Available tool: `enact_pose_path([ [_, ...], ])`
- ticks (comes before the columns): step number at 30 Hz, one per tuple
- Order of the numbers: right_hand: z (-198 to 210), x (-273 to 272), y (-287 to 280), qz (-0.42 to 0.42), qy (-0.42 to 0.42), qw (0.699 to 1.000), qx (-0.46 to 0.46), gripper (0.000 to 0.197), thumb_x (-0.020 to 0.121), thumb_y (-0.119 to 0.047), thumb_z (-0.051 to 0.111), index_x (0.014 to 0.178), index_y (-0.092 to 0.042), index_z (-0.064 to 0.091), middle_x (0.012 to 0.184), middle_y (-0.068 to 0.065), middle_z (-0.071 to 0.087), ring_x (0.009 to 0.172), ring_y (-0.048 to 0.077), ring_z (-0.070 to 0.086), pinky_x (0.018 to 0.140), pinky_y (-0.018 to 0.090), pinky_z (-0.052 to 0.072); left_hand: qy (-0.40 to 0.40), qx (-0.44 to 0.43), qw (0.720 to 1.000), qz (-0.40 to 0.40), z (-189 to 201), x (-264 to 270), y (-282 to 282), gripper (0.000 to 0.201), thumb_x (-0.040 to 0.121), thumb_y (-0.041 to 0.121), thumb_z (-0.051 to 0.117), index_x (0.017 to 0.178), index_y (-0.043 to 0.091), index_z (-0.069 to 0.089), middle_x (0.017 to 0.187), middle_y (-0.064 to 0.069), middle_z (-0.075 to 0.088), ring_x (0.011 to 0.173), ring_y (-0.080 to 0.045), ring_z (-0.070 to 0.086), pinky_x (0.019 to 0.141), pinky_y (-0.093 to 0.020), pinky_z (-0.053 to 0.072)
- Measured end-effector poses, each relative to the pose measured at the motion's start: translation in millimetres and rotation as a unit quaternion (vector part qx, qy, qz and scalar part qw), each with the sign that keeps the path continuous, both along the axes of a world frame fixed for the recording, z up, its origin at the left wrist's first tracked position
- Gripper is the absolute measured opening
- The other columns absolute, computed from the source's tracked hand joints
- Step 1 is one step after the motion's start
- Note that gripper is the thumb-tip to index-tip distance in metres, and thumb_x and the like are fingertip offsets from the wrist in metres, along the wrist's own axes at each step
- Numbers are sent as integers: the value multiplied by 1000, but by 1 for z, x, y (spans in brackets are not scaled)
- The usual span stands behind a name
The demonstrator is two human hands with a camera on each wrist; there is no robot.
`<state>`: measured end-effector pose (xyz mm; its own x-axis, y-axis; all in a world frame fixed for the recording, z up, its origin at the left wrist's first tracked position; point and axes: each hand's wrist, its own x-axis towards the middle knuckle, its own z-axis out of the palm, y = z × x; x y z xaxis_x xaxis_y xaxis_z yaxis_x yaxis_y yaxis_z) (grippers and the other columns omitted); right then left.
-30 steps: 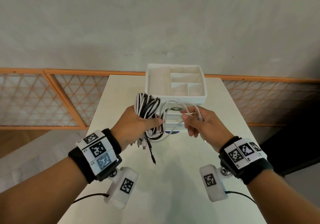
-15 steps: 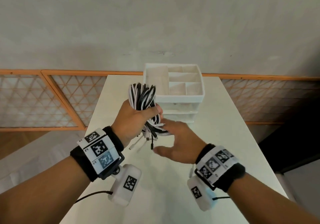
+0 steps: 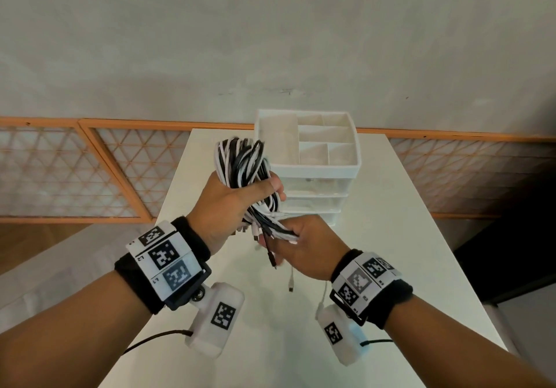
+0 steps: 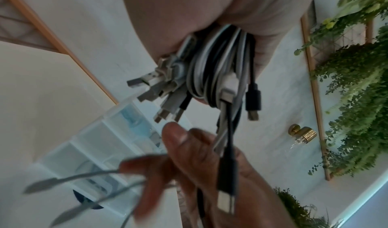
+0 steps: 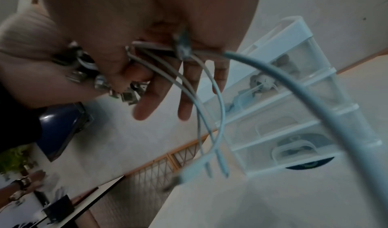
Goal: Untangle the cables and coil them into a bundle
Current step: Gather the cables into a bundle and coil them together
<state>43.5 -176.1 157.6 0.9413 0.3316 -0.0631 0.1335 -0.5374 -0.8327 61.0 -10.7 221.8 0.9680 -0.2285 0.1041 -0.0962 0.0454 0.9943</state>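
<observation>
A: While the head view looks down on a white table (image 3: 391, 267), where is the cable bundle (image 3: 240, 165)?

B: Up in the air above the table, in front of a white drawer organizer (image 3: 316, 171). The left hand (image 3: 228, 204) has its fingers and thumb curled round the middle of the black and white coil; loops stand above the fist and loose ends hang below it.

A: And the right hand (image 3: 304, 249)?

B: Just below the left, touching the hanging ends. Its fingers close over several black and white strands, and a black plug (image 3: 272, 260) dangles past them. Two white plugs hang lower, toward the table.

A: What does the left wrist view add?

B: The left hand (image 4: 210, 15) fills the top, clamped round the cable bundle (image 4: 212, 72); a fan of metal USB plugs (image 4: 155, 85) sticks out beside the coil. Below, the right hand (image 4: 199, 165) has strands running across its palm with the thumb near them, though blur hides how firm the grip is. The drawer organizer (image 4: 100, 142) lies behind, and green foliage (image 4: 357, 98) hangs against a wall.

A: And the right wrist view?

B: The right hand (image 5: 159, 62) pinches pale cables (image 5: 199, 102) between thumb and forefinger near the palm; its other fingers (image 5: 186, 90) extend almost straight. The cables curve away toward the drawer organizer (image 5: 293, 115), whose clear drawers hold small items too blurred to name. USB plugs (image 5: 124, 93) show by the thumb.
</observation>
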Motion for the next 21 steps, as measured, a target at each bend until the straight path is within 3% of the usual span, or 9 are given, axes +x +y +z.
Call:
enact_pose_path([
  [2, 1, 3, -4, 3, 45, 997, -56, 39, 86, -40, 72, 58, -13, 65, 54, 11, 61, 47, 16, 52, 56, 27, 49, 0, 2, 998, -66, 2, 0, 3, 12, 88, 12, 67, 84, 0, 66, 80, -15, 70, 80, -30, 65, 77, -40, 54],
  [4, 4, 9, -11, 11, -1, 990, -138, 44, 76, -40, 68, 48, -12, 51, 46, 3, 49, 44, 13, 42, 51, 25, 41, 5, 49, 987, -152, 4, -2, 4, 16, 85, 16, 71, 83, 1, 66, 78, -15, 70, 79, -28, 67, 79, -34, 53],
  [7, 12, 22, -20, -10, -72, 975, -212, 27, 64, -28, 63, 45, -17, 47, 44, -7, 49, 44, 10, 46, 48, 23, 37, 36, 127, 966, -222, 1, -6, -2, 19, 85, 17, 72, 84, -2, 67, 80, -16, 70, 79, -27, 68, 82, -41, 56],
  [9, 19, 27, -22, -22, -121, 969, -213, 32, 65, -9, 64, 47, -24, 41, 44, -9, 44, 45, 7, 43, 47, 24, 34, 60, 165, 964, -202, -2, -6, -6, 23, 83, 19, 74, 89, -2, 68, 80, -12, 72, 79, -22, 68, 82, -38, 55],
  [11, 24, 29, -24, -18, -167, 969, -181, 16, 65, -8, 61, 59, -20, 51, 52, -5, 54, 51, 14, 52, 51, 29, 43, 65, 188, 964, -176, -2, -6, -11, 21, 83, 16, 76, 99, 4, 70, 81, 0, 73, 82, -14, 69, 82, -33, 53],
  [13, 27, 28, -25, -10, -192, 969, -158, 5, 67, -11, 61, 70, -12, 57, 59, -3, 61, 57, 19, 57, 55, 30, 46, 66, 207, 966, -142, -2, -7, -15, 27, 80, 16, 79, 105, 19, 70, 90, 9, 74, 91, -10, 69, 89, -33, 53],
  [15, 32, 27, -26, -22, -185, 973, -138, 13, 70, -5, 62, 71, -15, 53, 59, -5, 58, 56, 15, 53, 54, 22, 40, 60, 240, 963, -105, -4, -7, -19, 32, 71, 27, 79, 102, 28, 70, 96, 8, 74, 96, -13, 69, 94, -39, 54],
  [17, 40, 25, -26, -33, -173, 976, -127, 23, 73, -2, 62, 72, -20, 48, 60, -7, 53, 55, 8, 47, 51, 15, 33, 53, 269, 957, -96, -6, -7, -22, 33, 65, 32, 74, 97, 26, 68, 92, 4, 74, 93, -16, 69, 91, -45, 54],
  [21, 48, 22, -26, -49, -106, 988, -103, 23, 78, -6, 66, 87, -18, 48, 72, 2, 60, 60, 14, 50, 52, 23, 41, 35, 285, 953, -98, -8, -8, -27, 28, 65, 27, 71, 92, 24, 64, 86, 2, 70, 88, -22, 68, 87, -50, 54],
])
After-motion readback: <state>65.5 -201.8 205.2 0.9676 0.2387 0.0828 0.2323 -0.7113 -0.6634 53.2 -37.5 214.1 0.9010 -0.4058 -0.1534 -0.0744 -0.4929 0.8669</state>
